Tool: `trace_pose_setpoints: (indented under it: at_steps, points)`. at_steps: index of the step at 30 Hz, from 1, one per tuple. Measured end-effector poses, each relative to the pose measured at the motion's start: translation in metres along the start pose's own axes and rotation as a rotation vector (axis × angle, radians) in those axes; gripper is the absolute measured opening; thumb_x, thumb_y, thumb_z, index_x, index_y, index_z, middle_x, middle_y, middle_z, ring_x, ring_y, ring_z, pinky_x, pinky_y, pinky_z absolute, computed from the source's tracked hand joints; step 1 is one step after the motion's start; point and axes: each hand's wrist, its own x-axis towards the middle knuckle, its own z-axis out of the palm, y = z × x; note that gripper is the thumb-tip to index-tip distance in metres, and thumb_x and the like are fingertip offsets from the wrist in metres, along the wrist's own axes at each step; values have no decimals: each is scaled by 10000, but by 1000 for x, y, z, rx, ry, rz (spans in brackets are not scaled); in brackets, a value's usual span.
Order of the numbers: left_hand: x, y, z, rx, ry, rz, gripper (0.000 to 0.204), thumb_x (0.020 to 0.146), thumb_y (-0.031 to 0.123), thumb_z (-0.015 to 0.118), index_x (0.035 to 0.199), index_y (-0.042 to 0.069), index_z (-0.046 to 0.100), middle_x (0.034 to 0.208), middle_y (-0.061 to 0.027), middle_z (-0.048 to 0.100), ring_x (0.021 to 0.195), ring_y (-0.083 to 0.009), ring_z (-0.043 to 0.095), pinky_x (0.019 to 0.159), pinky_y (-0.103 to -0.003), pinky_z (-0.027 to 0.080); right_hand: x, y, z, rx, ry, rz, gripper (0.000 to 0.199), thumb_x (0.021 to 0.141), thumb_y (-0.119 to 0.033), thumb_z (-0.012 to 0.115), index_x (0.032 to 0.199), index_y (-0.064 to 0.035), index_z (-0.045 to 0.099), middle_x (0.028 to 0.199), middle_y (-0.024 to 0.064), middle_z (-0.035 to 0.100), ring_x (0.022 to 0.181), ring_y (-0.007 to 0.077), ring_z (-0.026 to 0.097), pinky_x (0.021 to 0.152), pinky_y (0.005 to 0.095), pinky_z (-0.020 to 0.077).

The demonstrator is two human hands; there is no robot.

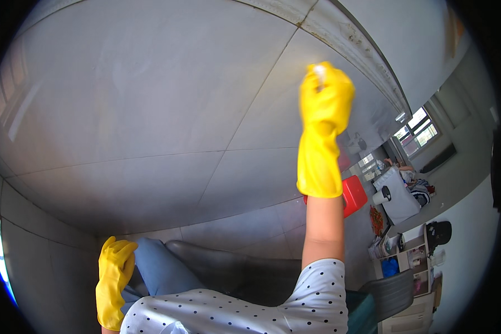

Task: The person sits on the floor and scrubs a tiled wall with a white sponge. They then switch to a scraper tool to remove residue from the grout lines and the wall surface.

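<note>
Both my hands wear yellow rubber gloves. My right hand (327, 92) is raised in front of the grey tiled wall (167, 89), below its pale trim (356, 42). Its fingers are closed round something small and white (319, 75), mostly hidden in the fist and slightly blurred. Down at the lower left, my left hand (117, 259) rests beside my bent knee (158, 261). The left fingers lie loosely bent by the blue trouser leg, and nothing shows in them.
Behind my right forearm stands a red plastic thing (355, 196). A dark padded seat (234, 273) lies below the wall, and a grey chair back (392, 292) is at right. Further off are shelves (417, 259), a white-covered table (398, 195) and a window (417, 132).
</note>
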Motion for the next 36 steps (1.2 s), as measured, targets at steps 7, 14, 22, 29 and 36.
trace_pose_setpoints:
  at_steps: [7, 14, 22, 29, 36]
  points:
    - [-4, -4, 4, -4, 6, 7, 263, 759, -46, 730, 996, 65, 753, 1035, -136, 746, 999, -343, 692, 1096, -512, 456, 6, -3, -8, -11, -47, 19, 97, 780, -49, 684, 726, -48, 603, 697, 206, 612, 679, 456, 595, 586, 510, 463]
    - [-4, -2, 5, -7, 3, -11, 253, 773, -48, 718, 996, 66, 753, 1023, -129, 748, 990, -342, 695, 1095, -511, 456, -4, -6, 2, 22, -97, -43, 161, 825, -149, 687, 731, -41, 613, 689, 197, 623, 664, 453, 594, 574, 511, 460]
    - [-16, -14, 1, 16, -50, -47, 233, 769, -40, 709, 973, 67, 748, 1008, -135, 745, 962, -352, 695, 1072, -516, 469, 3, 16, -5, 9, -5, 52, 169, 817, -147, 712, 719, -35, 633, 687, 218, 619, 668, 461, 593, 577, 497, 448]
    - [-5, -8, 13, -24, 4, -20, 207, 782, -28, 708, 966, 60, 746, 1000, -134, 745, 960, -354, 695, 1064, -517, 467, 5, 19, -8, 77, -36, -44, 151, 810, -111, 692, 716, -19, 618, 681, 232, 601, 630, 446, 579, 561, 482, 444]
    - [0, -2, 10, -45, -11, -24, 207, 786, -36, 706, 966, 58, 745, 995, -135, 745, 971, -350, 697, 1072, -521, 464, 0, 18, -9, -3, -114, 46, 108, 792, -91, 710, 760, -10, 645, 717, 229, 619, 709, 456, 612, 606, 486, 471]
